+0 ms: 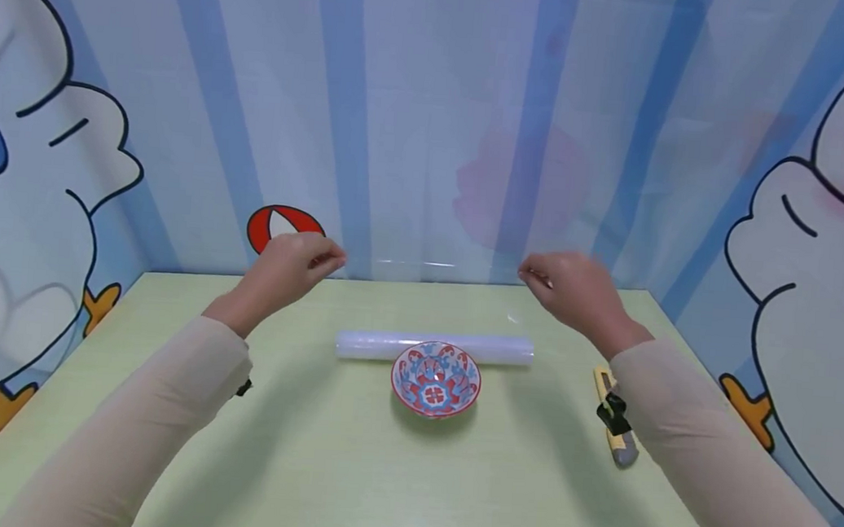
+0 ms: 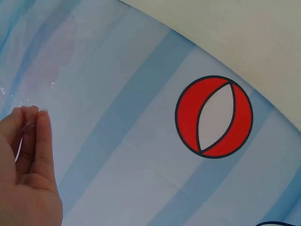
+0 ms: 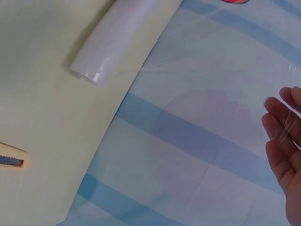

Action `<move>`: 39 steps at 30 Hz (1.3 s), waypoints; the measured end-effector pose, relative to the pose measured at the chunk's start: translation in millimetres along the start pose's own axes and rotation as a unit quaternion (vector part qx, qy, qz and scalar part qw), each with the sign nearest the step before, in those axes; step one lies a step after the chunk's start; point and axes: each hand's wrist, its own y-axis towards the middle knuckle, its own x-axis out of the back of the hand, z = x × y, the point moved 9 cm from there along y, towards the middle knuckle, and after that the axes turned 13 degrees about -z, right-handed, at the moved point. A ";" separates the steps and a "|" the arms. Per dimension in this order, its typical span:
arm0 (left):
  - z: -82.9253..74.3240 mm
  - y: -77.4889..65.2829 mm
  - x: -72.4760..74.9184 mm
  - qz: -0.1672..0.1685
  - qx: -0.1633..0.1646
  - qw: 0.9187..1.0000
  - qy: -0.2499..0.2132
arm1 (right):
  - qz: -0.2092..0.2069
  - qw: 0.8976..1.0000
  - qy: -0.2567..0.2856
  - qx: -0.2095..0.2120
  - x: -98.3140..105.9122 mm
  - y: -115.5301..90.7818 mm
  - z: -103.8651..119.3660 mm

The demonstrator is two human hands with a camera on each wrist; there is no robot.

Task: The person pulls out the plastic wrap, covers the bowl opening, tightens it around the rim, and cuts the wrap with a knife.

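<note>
Both hands are raised above the far part of the table, a forearm's width or more apart. My left hand pinches one side of a clear sheet of cling film between thumb and fingertips. The other side is pinched by my right hand, and film wraps over its fingers in the right wrist view. Only glints and faint creases show the sheet. Below lies a roll of cling film, and in front of it stands an upright bowl with a red and blue pattern.
A yellow and grey utility knife lies at the right, partly behind the right sleeve. Behind the pale green table hangs a blue striped backdrop with cartoon figures and a red ball print.
</note>
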 end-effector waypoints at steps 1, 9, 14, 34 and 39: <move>-2.7 -4.6 1.7 -0.001 -0.005 1.000 0.002 | 0.004 1.000 -0.001 0.003 1.5 -3.9 2.1; -27.8 -44.6 12.6 -0.022 -0.067 0.998 -0.002 | 0.042 0.999 0.014 0.019 12.9 -43.0 22.7; -38.7 -75.5 11.0 -0.042 -0.110 0.993 -0.012 | 0.037 0.997 0.019 0.058 14.5 -70.2 39.1; -60.8 -167.7 -42.0 0.050 -0.181 0.982 0.025 | 0.114 0.990 0.025 0.079 -28.7 -145.9 54.8; -62.4 -176.5 -51.7 0.055 -0.184 0.981 0.024 | 0.119 0.990 0.025 0.075 -34.9 -152.2 52.8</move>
